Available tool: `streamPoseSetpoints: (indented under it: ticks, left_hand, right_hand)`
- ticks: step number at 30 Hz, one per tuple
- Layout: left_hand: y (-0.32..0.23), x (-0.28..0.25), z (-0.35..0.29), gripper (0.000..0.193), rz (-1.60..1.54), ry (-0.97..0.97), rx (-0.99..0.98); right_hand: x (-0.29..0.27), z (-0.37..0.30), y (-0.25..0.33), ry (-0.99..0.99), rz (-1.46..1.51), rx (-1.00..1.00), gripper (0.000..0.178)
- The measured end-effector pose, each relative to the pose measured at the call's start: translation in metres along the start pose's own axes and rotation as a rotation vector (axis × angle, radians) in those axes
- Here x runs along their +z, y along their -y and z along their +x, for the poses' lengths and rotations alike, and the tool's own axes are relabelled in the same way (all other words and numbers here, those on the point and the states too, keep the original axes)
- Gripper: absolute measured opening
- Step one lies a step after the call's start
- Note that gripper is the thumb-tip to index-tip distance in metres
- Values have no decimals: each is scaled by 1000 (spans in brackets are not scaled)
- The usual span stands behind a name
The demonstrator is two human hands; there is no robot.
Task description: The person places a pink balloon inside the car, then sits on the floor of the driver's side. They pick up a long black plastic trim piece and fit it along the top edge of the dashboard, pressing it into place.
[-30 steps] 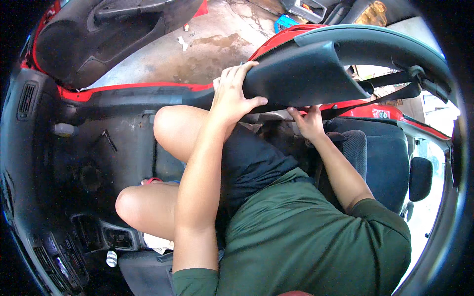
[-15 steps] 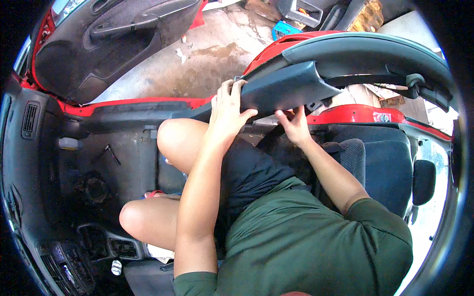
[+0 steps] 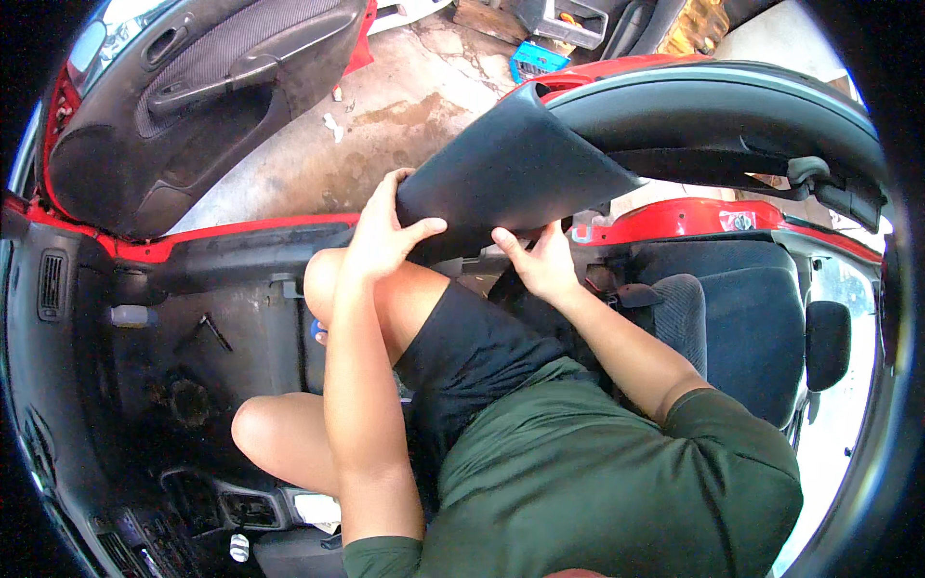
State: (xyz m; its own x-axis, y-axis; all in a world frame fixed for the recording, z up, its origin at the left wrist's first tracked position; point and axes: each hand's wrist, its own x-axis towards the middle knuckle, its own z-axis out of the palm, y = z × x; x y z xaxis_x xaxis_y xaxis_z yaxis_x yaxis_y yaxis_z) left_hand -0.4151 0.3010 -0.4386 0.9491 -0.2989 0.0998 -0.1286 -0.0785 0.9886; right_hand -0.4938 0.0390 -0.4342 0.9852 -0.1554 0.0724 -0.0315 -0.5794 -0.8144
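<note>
A dark plastic car trim panel (image 3: 511, 159), broad and gently curved, is held between my two hands above the door sill. My left hand (image 3: 383, 231) grips its left end, the thumb on the near face and the fingers round the far side. At the lower edge, my right hand (image 3: 541, 262) has its thumb near the front face, while its other fingers are partly hidden behind the panel. The panel tilts, its right corner close to the curved pillar trim (image 3: 713, 111) of the car.
An open car door (image 3: 217, 91) stands at the far left beyond the red sill (image 3: 260, 226). A black hand tool (image 3: 217, 332) lies on the footwell floor. To the right is a dark car seat (image 3: 742, 299). Outside, a blue crate (image 3: 538, 62) sits on the concrete.
Both hands have moved left with the trim panel, away from the pillar. The panel has turned, so more of its broad face shows.
</note>
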Motion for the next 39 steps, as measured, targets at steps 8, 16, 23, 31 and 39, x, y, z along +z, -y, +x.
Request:
streamPoseSetpoints:
  ticks: [8, 16, 23, 31, 39]
  left_hand:
    - [7, -4, 13, 88, 335, 89, -54]
    - [-27, 19, -2, 94, 812, -58, -85]
    - [-20, 23, -16, 110, 806, -117, -24]
    - [-16, 27, -21, 109, 664, -232, 135]
    - [-21, 28, -11, 108, 571, -208, 154]
  right_hand:
    - [7, -1, -32, 29, 216, 31, 73]
    - [13, -8, -28, -169, 288, -48, 59]
    - [-44, 24, -27, -337, 291, -183, 86]
    - [-66, 17, -31, -525, 502, 243, 81]
    - [-152, 58, -20, -691, 705, 176, 73]
